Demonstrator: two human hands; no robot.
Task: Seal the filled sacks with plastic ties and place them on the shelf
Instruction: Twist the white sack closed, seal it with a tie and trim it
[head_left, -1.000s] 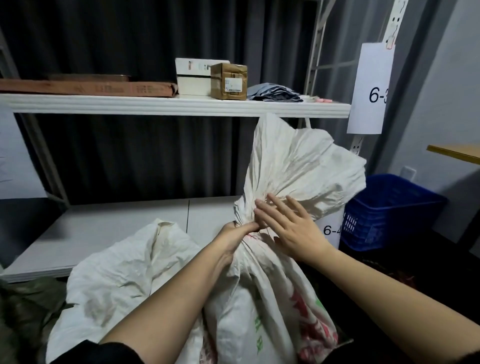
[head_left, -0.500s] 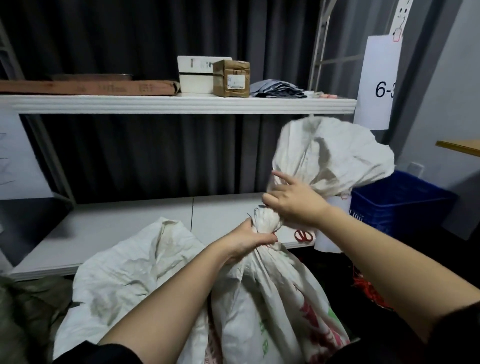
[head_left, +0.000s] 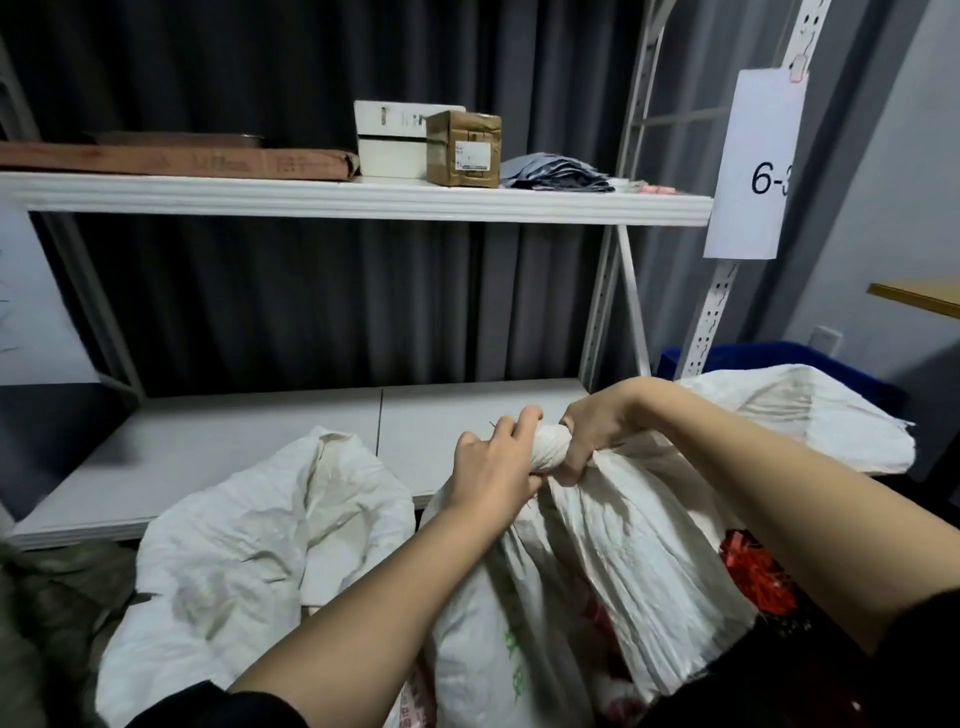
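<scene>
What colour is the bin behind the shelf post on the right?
Blue; the bin shows in the head view, partly hidden by the sack.

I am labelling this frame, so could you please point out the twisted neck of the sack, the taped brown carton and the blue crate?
twisted neck of the sack (head_left: 551, 448): head view, on the bunched white knot between both hands.
taped brown carton (head_left: 464, 149): head view, on its front face.
blue crate (head_left: 748, 354): head view, on its rim.

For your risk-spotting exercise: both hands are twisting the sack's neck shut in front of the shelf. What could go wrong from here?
1. No tie is clearly on the neck yet; if the left hand or right hand loosens, the twist may unwind.
2. The sack looks full, so lifting it by the neck might strain the seal.
3. The second sack beside it gapes open and could spill if bumped.
</scene>
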